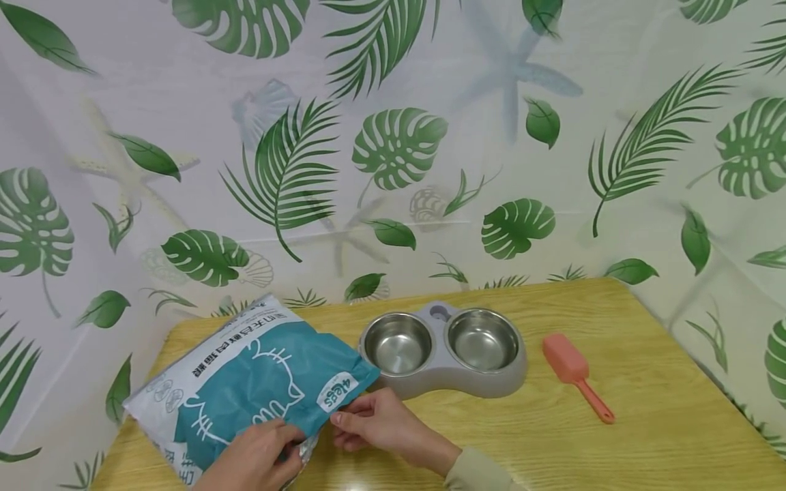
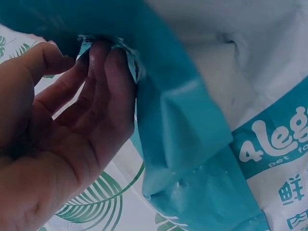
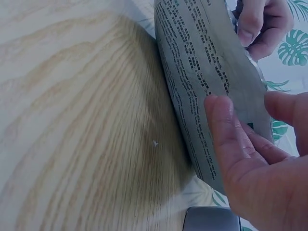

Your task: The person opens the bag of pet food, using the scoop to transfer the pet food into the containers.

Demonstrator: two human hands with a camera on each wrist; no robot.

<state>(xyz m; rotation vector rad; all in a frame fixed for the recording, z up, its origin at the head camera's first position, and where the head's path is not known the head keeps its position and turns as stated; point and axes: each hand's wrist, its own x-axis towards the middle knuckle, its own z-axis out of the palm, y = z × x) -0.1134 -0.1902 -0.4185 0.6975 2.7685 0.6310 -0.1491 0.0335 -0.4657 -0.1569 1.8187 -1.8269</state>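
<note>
A teal and white pet food bag [image 1: 245,382] with a cat drawing lies tilted on the left of the table. At its near edge, my left hand [image 1: 260,453] grips the bag's rim with bent fingers; in the left wrist view the fingers [image 2: 113,79] reach in at a torn-looking opening. Beside the bag's right corner is my right hand [image 1: 387,423]. The right wrist view shows its loosely bent fingers [image 3: 224,125] against the bag's printed back [image 3: 192,72], the thumb apart from them near the edge. The bag's contents are hidden.
A grey double feeder [image 1: 442,382] with two steel bowls stands right behind the bag's corner. To its right lies a coral scoop [image 1: 568,361], handle towards the near side. Leaf-patterned cloth [image 1: 393,204] hangs behind the wooden table [image 1: 645,382].
</note>
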